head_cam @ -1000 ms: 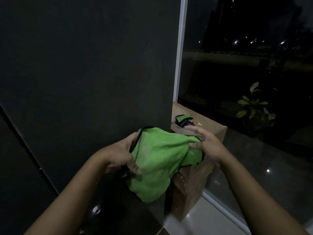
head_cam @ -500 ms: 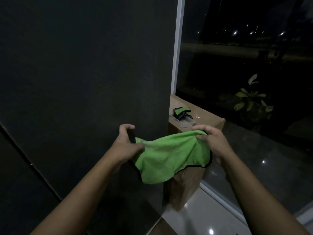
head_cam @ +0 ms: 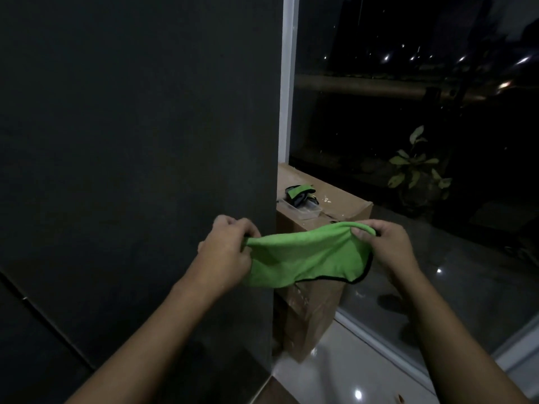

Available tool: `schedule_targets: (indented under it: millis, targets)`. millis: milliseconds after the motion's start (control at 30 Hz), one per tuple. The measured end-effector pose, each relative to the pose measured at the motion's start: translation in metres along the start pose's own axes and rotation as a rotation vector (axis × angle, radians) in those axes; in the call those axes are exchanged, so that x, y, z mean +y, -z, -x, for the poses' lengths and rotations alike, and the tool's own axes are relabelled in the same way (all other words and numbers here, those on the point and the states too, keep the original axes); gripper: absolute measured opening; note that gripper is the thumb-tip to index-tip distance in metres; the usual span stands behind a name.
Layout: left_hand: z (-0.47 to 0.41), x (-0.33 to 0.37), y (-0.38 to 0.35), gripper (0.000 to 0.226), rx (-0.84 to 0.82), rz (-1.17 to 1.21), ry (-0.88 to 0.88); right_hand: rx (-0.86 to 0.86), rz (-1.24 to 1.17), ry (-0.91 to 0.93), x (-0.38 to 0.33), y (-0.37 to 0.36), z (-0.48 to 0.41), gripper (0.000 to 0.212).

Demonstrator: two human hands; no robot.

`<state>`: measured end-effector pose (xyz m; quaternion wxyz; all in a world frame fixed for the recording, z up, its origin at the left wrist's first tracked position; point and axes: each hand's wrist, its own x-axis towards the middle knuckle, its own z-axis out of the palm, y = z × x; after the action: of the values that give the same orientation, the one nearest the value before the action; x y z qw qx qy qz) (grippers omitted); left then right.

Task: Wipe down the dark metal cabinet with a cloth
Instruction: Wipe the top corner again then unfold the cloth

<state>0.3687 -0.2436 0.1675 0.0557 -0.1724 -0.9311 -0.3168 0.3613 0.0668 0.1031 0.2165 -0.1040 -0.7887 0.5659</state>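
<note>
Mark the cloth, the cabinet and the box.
cloth (head_cam: 306,252), head view, middle of the green fabric.
cabinet (head_cam: 131,141), head view, bare dark panel.
box (head_cam: 341,202), head view, bare top face.

The metal cabinet (head_cam: 131,141) is being shown in a flat, unpatterned charcoal grey, broken only by a thin darker seam. The cloth (head_cam: 306,255) is being displayed in plain bright green, its hem being traced by a narrow black trim. The cardboard box (head_cam: 344,205) is being seen in plain brown, and the small bundle (head_cam: 299,190) in that same green and black. The window frame (head_cam: 288,83) is being rendered in white, the plant (head_cam: 414,167) in pale yellow-green, the glass (head_cam: 379,126) in black dotted with white lights, and the floor (head_cam: 335,374) in glossy off-white.
</note>
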Motion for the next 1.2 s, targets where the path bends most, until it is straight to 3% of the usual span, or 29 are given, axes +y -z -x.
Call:
schedule_targets:
  millis: [133, 300, 467, 567, 767, 933, 1067, 1200]
  targets:
    - [-0.004, -0.003, -0.005, 0.010, 0.103, -0.245, -0.025, -0.012, 0.426, 0.069, -0.001, 0.010, 0.003, 0.013]
    - [-0.013, -0.005, -0.013, 0.020, 0.067, -0.272, 0.032, -0.034, 0.783, -0.053, -0.008, 0.014, 0.007, 0.031]
    - [-0.022, -0.005, -0.020, 0.009, 0.120, 0.004, 0.040, -0.044, 0.525, 0.041, -0.012, 0.005, 0.010, 0.027]
    - [-0.023, 0.000, -0.029, 0.012, 0.188, -0.041, 0.023, -0.066, 0.526, 0.048, -0.014, -0.009, 0.018, 0.024]
    - [-0.033, 0.004, -0.063, 0.023, 0.166, 0.129, 0.191, -0.131, 0.385, 0.017, -0.025, -0.054, 0.043, 0.026]
    - [-0.044, 0.003, -0.075, 0.039, 0.165, 0.327, 0.323, 0.000, 0.235, -0.002, -0.026, -0.067, 0.038, 0.045]
    - [-0.054, -0.009, -0.069, 0.033, 0.240, 0.438, 0.415, 0.115, 0.207, -0.094, -0.013, -0.051, 0.017, 0.054]
    - [-0.059, -0.017, -0.071, 0.031, 0.244, 0.496, 0.465, 0.176, 0.230, -0.189, 0.015, -0.034, 0.004, 0.050]
